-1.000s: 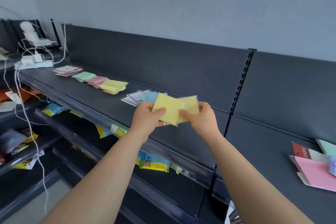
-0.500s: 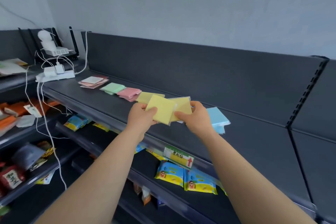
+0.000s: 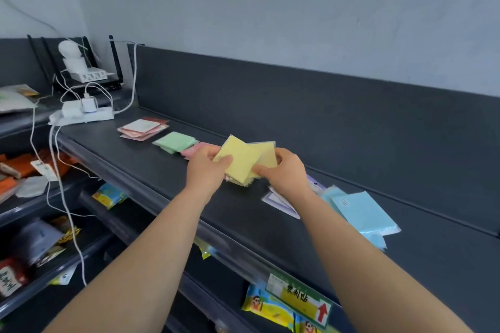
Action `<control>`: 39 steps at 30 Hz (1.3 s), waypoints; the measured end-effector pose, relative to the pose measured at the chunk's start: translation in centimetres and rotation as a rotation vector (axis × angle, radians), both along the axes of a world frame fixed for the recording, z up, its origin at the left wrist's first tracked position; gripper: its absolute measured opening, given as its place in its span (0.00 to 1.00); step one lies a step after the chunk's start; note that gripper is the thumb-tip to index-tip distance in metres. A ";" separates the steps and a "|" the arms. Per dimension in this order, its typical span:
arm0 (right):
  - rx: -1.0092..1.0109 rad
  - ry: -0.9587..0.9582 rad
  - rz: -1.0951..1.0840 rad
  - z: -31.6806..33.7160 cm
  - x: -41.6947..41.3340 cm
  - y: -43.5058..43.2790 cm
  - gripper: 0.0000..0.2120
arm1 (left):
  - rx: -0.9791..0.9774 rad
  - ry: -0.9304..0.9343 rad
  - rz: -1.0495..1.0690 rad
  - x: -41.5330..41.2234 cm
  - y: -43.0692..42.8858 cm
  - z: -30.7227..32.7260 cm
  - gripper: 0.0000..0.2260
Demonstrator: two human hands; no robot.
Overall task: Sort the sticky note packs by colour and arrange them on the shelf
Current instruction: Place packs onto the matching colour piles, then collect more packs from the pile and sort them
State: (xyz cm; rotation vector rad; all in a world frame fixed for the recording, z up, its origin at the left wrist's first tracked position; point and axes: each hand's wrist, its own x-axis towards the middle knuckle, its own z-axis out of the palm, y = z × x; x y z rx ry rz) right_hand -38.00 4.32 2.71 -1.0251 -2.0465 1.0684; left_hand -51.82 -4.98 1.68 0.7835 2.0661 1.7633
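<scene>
Both hands hold yellow sticky note packs [image 3: 244, 161] just above the dark shelf [image 3: 243, 213]. My left hand [image 3: 207, 167] grips the front yellow pack at its left corner. My right hand [image 3: 286, 170] pinches the packs from the right side. Beneath them part of a yellow pile shows on the shelf. Along the shelf lie a red and white pile [image 3: 142, 128], a green pile [image 3: 176, 142], a pink pile [image 3: 196, 150] partly hidden by my left hand, purple-edged packs [image 3: 281, 203] and a light blue pile [image 3: 362, 211].
A white power strip [image 3: 84, 115] with cables and a router [image 3: 86, 73] sit at the shelf's left end. Snack packets [image 3: 267, 308] fill the lower shelves. A price label [image 3: 300, 299] hangs on the shelf's front edge.
My view and hands have shifted left along the shelf. The yellow packs in my hands have come down over the yellow pile, beside the pink one.
</scene>
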 end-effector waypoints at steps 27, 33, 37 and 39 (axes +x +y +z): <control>0.325 -0.429 -0.243 0.2 -2.3 -1.2 0.17 | -0.187 0.750 -0.092 -4.0 2.3 0.1 0.13; 0.446 -0.461 -0.375 1.4 2.9 -2.6 0.15 | -0.099 0.873 -0.247 2.0 1.6 1.4 0.14; 0.479 -0.441 -0.453 1.8 7.4 -3.2 0.15 | -0.033 0.905 -0.334 6.6 2.1 1.9 0.15; 0.477 -0.442 -0.491 1.8 10.1 -3.4 0.15 | 0.005 0.906 -0.387 9.4 2.5 2.2 0.15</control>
